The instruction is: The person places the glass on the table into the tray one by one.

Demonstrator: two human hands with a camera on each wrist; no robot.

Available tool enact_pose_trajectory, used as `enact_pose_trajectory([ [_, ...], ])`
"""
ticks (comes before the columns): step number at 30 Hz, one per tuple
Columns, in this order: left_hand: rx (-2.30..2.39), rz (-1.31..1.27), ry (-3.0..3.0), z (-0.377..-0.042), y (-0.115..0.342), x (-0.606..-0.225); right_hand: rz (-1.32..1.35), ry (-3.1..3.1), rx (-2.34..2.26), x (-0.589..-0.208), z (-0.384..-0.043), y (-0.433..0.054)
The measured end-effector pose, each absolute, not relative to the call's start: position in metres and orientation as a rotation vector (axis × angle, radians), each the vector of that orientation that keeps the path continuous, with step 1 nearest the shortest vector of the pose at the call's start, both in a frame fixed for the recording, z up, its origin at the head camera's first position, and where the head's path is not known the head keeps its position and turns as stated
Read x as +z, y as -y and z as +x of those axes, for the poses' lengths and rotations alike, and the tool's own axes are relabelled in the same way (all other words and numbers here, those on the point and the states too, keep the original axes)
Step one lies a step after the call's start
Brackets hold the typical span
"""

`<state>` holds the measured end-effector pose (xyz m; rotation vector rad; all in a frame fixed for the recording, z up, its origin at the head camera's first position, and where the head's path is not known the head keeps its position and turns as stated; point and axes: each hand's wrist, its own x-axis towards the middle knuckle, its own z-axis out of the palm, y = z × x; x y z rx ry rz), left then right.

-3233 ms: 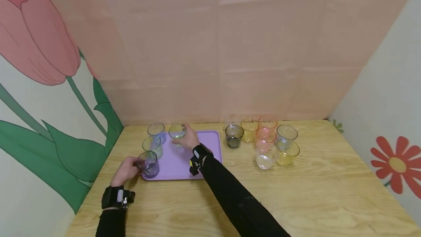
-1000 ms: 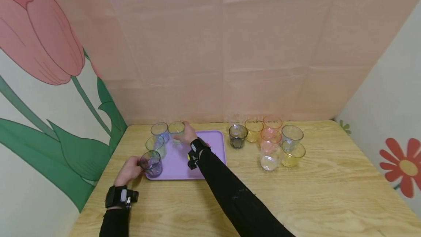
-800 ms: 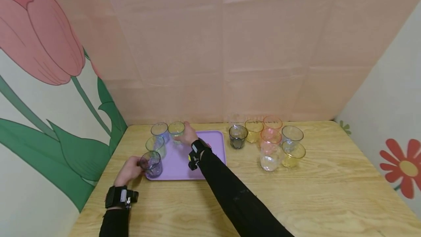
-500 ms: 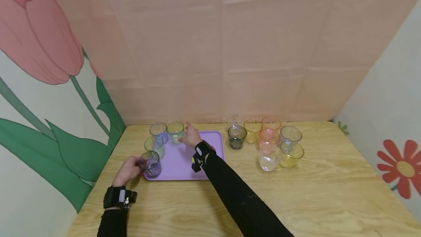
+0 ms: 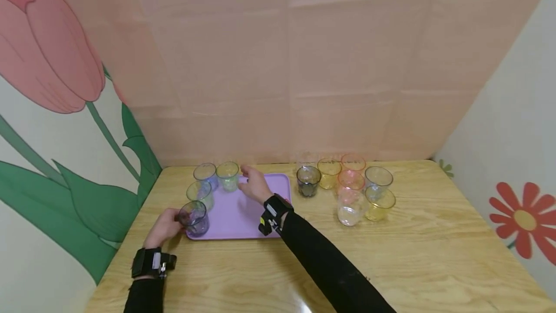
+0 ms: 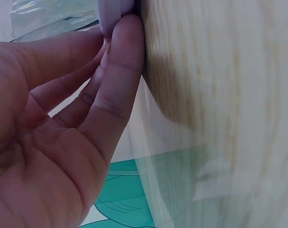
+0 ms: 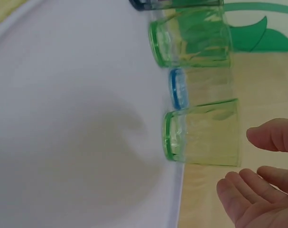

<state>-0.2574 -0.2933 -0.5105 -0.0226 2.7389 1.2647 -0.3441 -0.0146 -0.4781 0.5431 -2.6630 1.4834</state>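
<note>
At the lilac tray's [image 5: 243, 216] near left corner, my left hand [image 5: 162, 227] pinches the rim [image 6: 109, 18] between thumb and fingers, as the left wrist view shows. Close by on the tray stands a purple glass [image 5: 195, 221]. Behind it are a pale green glass [image 5: 201, 196] and a blue glass [image 5: 206, 175]. A second green glass [image 5: 228, 178] stands upright beside the blue one at the tray's far side. My right hand [image 5: 256, 186] hovers just right of that glass, fingers and thumb apart, holding nothing; a gap shows between the hand [image 7: 257, 204] and the glass.
Right of the tray, a group of glasses stands on the wooden table [image 5: 278, 274]: a dark grey one [image 5: 308, 182], yellow ones [image 5: 379, 206], pink-rimmed ones [image 5: 351, 180] and clear ones [image 5: 349, 211]. A pinkish sheet [image 5: 286, 71] rises behind the table.
My right hand moved the second green glass left beside the blue one, let go of it and drew back to the right. My left hand stays at the tray's corner.
</note>
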Motion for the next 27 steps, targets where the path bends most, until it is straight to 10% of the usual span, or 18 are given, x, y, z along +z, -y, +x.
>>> enact_pose_trajectory([
  [27, 1.269, -0.033, -2.727, -0.258, 0.295, -0.512, 0.509, 2.464, 1.658, -0.482, -0.290, -0.071],
])
